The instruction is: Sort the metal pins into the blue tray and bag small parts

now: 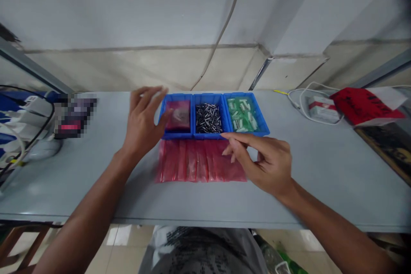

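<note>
My left hand [144, 113] is raised by the left blue bin [176, 135], its fingers spread and holding nothing that I can see. Inside that bin lies a stack of red translucent plastic bags [178, 115]. My right hand [265, 158] hovers over the right end of a row of overlapping red plastic bags [192, 162] laid flat. Its thumb and index finger come together in a pinch near the front rim of the middle blue bin [212, 136]; anything between them is too small to make out. Many small shiny metal pins or screws [208, 119] fill the middle bin.
A third blue bin [261, 130] holds small white pieces in green plastic [242, 113]. Plugs and cables [25, 122] and a blurred-out dark object [77, 115] are at left. At right are a white cable, a small box [323, 109] and a red packet [362, 106].
</note>
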A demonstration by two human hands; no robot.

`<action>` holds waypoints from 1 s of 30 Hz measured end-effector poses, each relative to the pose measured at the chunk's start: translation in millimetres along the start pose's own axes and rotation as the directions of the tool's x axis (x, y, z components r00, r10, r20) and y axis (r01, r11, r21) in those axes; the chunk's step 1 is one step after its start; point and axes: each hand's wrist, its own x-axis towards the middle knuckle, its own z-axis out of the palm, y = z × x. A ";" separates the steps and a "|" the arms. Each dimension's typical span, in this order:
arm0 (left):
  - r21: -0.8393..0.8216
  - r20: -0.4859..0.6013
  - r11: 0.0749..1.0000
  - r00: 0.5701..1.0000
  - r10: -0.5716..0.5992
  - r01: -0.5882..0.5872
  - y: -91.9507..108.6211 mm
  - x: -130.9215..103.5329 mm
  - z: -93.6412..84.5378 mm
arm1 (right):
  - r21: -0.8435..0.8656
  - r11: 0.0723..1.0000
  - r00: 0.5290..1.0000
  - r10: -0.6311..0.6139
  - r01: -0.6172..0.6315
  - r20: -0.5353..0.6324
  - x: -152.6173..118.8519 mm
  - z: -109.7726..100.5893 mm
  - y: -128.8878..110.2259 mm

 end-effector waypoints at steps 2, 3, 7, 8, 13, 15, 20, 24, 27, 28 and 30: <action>-0.017 0.161 0.993 0.980 0.121 -0.119 6.4 -3.2 2.1 | -0.034 0.999 0.997 0.012 -0.015 -0.073 0.5 -6.8 -12.1; -0.026 0.243 0.989 0.959 0.147 -0.145 9.9 -5.1 3.3 | -0.026 0.999 0.992 0.039 -0.043 -0.118 0.8 -9.9 -16.9; 0.008 0.413 0.991 0.903 0.121 -0.136 16.1 -10.8 8.0 | -0.172 0.984 0.999 0.045 -0.043 0.004 1.0 -12.2 -17.7; 0.011 0.431 0.991 0.895 0.117 -0.135 15.9 -11.2 8.6 | -0.245 0.970 0.994 0.027 0.000 0.108 0.5 -9.0 -13.7; 0.038 0.407 0.983 0.902 0.147 -0.178 15.5 -11.3 8.3 | -0.507 0.860 0.922 0.147 0.060 0.357 -7.4 18.5 4.7; 0.054 0.396 0.981 0.906 0.149 -0.184 16.7 -11.8 7.8 | -0.608 0.792 0.880 0.243 0.063 0.408 -10.5 25.2 7.0; 0.095 0.410 0.980 0.903 0.124 -0.177 19.1 -11.0 6.4 | -0.531 0.847 0.794 0.340 -0.026 0.504 -9.0 22.4 11.5; 0.001 0.245 0.981 0.951 0.188 -0.194 23.2 -10.1 2.4 | -0.353 0.928 0.783 0.304 -0.116 0.542 -3.5 15.0 14.8; -0.150 0.139 0.957 0.954 0.267 -0.246 34.2 -13.7 0.0 | -0.233 0.951 0.802 0.297 -0.202 0.518 -0.9 6.8 11.9; -0.216 0.114 0.942 0.952 0.285 -0.256 39.6 -15.4 -0.7 | -0.196 0.956 0.817 0.289 -0.219 0.498 0.0 3.1 8.8; -0.352 0.099 0.908 0.955 0.279 -0.228 52.0 -18.4 -2.1 | -0.124 0.969 0.851 0.247 -0.214 0.464 2.8 -5.3 -2.0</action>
